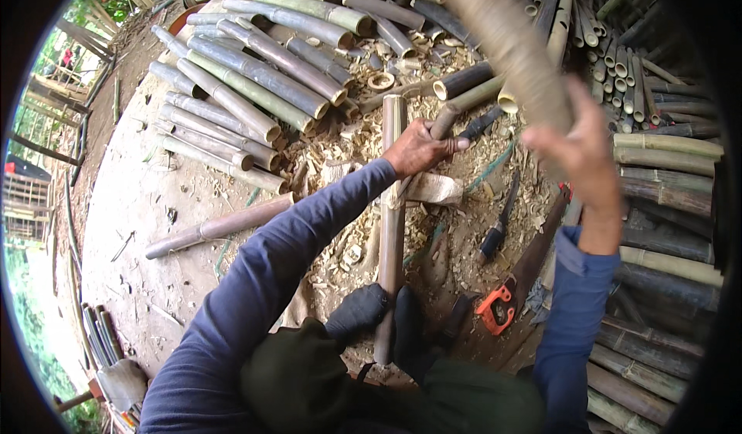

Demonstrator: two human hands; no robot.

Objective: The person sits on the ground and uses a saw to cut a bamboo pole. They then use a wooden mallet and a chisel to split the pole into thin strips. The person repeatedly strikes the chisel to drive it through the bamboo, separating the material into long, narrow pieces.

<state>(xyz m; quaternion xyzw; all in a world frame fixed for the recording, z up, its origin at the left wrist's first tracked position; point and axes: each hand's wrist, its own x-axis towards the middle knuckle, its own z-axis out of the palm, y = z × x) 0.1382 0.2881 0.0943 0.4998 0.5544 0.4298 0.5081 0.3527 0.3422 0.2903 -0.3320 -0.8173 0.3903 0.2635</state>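
My left hand (421, 149) is closed round the brown handle (446, 117) of a tool. The tool's lower end meets an upright-lying bamboo length (393, 237), but its working end is mostly hidden. My right hand (581, 152) is raised at the right, its fingers round the lower end of a thick, pale brown wooden club (514, 44), smeared by motion. The club slants up to the far edge. The bamboo runs away from me, its near end between my dark-covered feet (359, 310). A pale wood block (434, 190) lies beneath it.
Cut bamboo lengths (263, 71) are piled at the far left, and more bamboo (668, 171) is stacked along the right. Shavings (317, 156) cover the ground. An orange-handled saw (498, 306) and a dark-handled blade (495, 237) lie near my right forearm. One bamboo piece (220, 225) lies left.
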